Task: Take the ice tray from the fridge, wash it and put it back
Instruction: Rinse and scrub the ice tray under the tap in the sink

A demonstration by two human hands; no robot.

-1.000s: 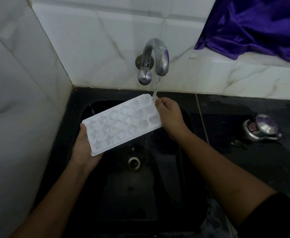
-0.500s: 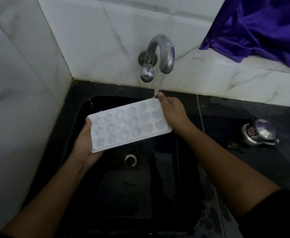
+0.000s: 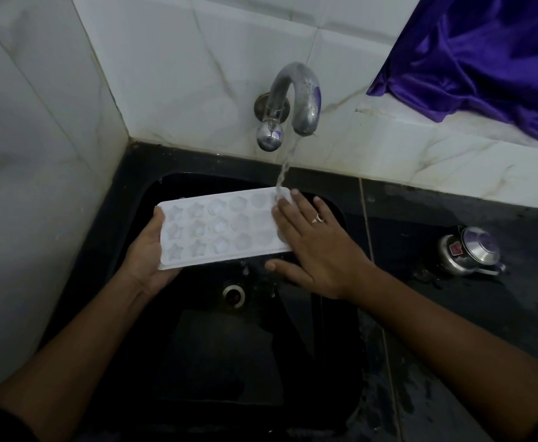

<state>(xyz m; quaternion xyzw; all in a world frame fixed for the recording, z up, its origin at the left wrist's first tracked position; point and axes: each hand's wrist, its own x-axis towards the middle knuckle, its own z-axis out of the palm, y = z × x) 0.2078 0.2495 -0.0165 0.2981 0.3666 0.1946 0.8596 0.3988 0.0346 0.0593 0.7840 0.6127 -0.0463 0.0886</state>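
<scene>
While water [image 3: 285, 167] struck it, one ice tray [image 3: 219, 231] sat between two hands: left hand [image 3: 148, 250] gripping its end, right hand [image 3: 318, 247] spread flat on top.

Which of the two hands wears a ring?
The right hand, lying flat on the ice tray under the water; the left hand, holding the other end, shows none.

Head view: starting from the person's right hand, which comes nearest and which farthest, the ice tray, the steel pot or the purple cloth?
1. ice tray: the right hand rests flat on its right end, over the sink.
2. steel pot: on the dark counter, off to the hand's right.
3. purple cloth: on the white ledge, at the back right.
</scene>
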